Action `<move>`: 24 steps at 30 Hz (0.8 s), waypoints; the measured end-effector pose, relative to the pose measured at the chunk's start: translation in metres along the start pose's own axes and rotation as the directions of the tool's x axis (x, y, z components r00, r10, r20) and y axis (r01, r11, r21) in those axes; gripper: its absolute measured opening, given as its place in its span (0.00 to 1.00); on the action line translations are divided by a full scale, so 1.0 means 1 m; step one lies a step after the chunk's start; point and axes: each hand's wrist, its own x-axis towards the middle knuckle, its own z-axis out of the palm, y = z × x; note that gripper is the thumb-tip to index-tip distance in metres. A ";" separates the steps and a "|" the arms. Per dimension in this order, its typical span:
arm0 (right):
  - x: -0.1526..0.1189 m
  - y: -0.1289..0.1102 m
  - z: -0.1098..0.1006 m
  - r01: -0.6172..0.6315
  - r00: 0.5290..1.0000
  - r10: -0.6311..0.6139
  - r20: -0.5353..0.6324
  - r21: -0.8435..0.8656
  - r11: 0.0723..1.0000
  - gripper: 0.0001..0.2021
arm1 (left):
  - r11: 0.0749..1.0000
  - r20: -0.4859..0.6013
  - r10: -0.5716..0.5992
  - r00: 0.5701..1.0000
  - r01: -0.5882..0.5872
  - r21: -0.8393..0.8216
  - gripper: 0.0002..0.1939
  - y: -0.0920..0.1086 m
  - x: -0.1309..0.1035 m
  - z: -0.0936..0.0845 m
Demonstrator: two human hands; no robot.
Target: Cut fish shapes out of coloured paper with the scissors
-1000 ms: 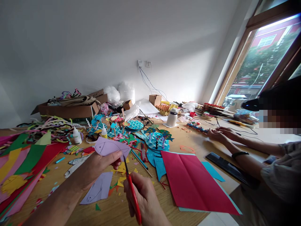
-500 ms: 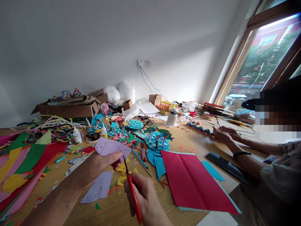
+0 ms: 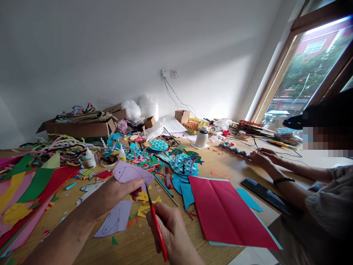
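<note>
My left hand (image 3: pixel 118 191) pinches a piece of purple paper (image 3: pixel 129 172) with a fish outline drawn on it, thumb on top near its right end. My right hand (image 3: pixel 169 228) is wrapped round red-handled scissors (image 3: pixel 156 224). Their blades point up and touch the paper's lower edge, just below my left thumb. A second purple piece (image 3: pixel 116 220) with a drawn fish lies on the table under my left wrist. Yellow paper scraps (image 3: pixel 142 210) are scattered beside it.
Red paper (image 3: pixel 228 213) lies on the right, coloured sheets (image 3: pixel 35 187) on the left. Glue bottles (image 3: pixel 90 158), blue paper crafts (image 3: pixel 184 165) and a white flask (image 3: pixel 202 137) stand or lie farther back. At the right, a person's hands (image 3: pixel 261 156) rest near a black phone-like object (image 3: pixel 266 195).
The purple paper and the scissors have shifted very slightly to the right. Both hands keep their hold.
</note>
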 end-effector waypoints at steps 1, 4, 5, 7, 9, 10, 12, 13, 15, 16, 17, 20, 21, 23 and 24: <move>0.000 0.000 0.000 -0.003 1.000 0.003 0.000 0.004 1.000 0.17 | 1.000 0.000 -0.003 1.000 0.003 0.002 0.12 0.000 0.000 0.000; 0.001 0.001 0.001 -0.012 1.000 0.012 0.004 0.017 1.000 0.16 | 1.000 0.005 -0.003 1.000 0.003 -0.001 0.11 -0.002 -0.002 -0.001; 0.001 0.002 0.001 -0.012 1.000 0.012 0.002 0.018 1.000 0.16 | 1.000 0.009 0.000 1.000 0.000 -0.004 0.11 -0.002 -0.002 -0.001; 0.001 0.003 0.001 -0.011 1.000 0.011 0.001 0.014 1.000 0.16 | 1.000 0.016 0.004 1.000 -0.004 -0.012 0.11 -0.004 -0.003 -0.002; 0.001 0.005 0.001 -0.010 1.000 0.010 -0.001 0.002 1.000 0.16 | 1.000 0.020 0.002 1.000 -0.002 -0.017 0.11 -0.006 -0.002 -0.001; 0.000 0.005 0.000 -0.011 1.000 0.011 -0.002 -0.002 1.000 0.17 | 1.000 0.017 0.002 1.000 -0.001 -0.019 0.11 -0.006 -0.002 -0.001; -0.001 0.005 0.000 -0.013 1.000 0.013 0.001 -0.007 1.000 0.17 | 1.000 0.014 -0.001 1.000 0.001 -0.018 0.11 -0.006 -0.001 0.000; -0.001 0.005 -0.001 -0.016 1.000 0.016 0.007 -0.009 1.000 0.17 | 1.000 0.009 0.001 1.000 -0.001 -0.019 0.12 -0.006 -0.001 0.001; -0.002 0.003 -0.003 -0.025 0.999 0.026 0.031 -0.026 0.999 0.17 | 0.999 -0.001 -0.004 1.000 0.004 -0.049 0.11 -0.004 -0.001 0.000; -0.002 0.002 -0.005 -0.032 0.999 0.034 0.043 -0.046 0.998 0.17 | 0.997 -0.008 -0.015 1.000 0.014 -0.081 0.10 -0.002 -0.001 -0.001; -0.002 0.000 -0.007 -0.038 0.998 0.042 0.056 -0.070 0.997 0.17 | 0.992 -0.020 -0.030 0.999 0.027 -0.121 0.09 0.000 -0.001 -0.004; -0.001 -0.007 -0.016 -0.018 0.993 0.034 0.112 -0.142 0.990 0.17 | 0.978 -0.063 -0.077 0.995 0.063 -0.200 0.12 0.007 -0.002 -0.019; -0.001 -0.009 -0.019 0.004 0.991 0.018 0.134 -0.164 0.986 0.17 | 0.978 -0.061 -0.078 0.995 0.064 -0.197 0.13 0.009 -0.002 -0.025; -0.001 -0.012 -0.026 0.050 0.985 -0.011 0.175 -0.222 0.974 0.16 | 0.986 -0.022 -0.067 0.998 0.062 -0.157 0.15 0.012 -0.003 -0.038; -0.001 -0.012 -0.030 0.063 0.982 -0.015 0.188 -0.253 0.965 0.16 | 0.993 -0.005 -0.066 0.998 0.065 -0.103 0.15 0.013 -0.004 -0.043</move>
